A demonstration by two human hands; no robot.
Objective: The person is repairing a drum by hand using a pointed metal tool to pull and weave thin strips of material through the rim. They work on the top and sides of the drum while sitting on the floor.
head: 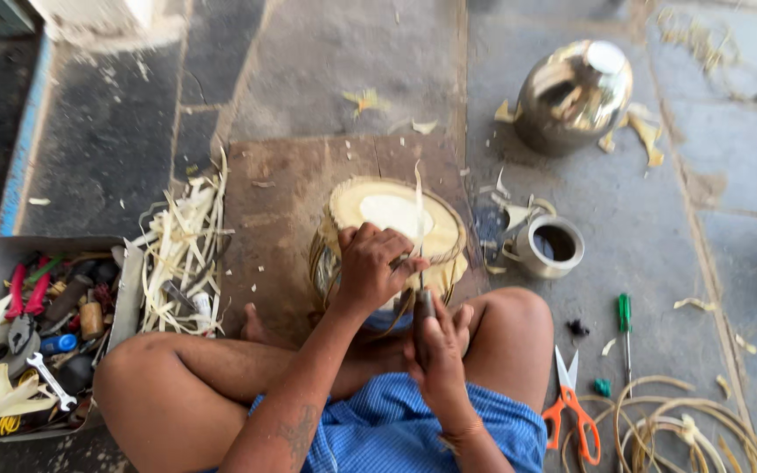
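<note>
The drum (393, 226) has a cream-yellow skin with a paler white patch at its middle and tan lacing down its side. Beneath it lies a reddish-brown board (282, 201) on grey stone paving (659, 236). The shorts (396, 429) are blue with a fine check. The scissors (571, 412) have bright orange handles; the screwdriver (626, 320) has a green handle. The round pot (573, 95) is shiny silver with golden reflections, and the small cup (552, 247) is dull silver, dark inside. The strips (181, 250) are pale straw-coloured, the cane coils (685, 429) tan. In the grey tray (124, 298), pliers (26, 289) show pink-red grips beside a silver spanner (50, 381).
</note>
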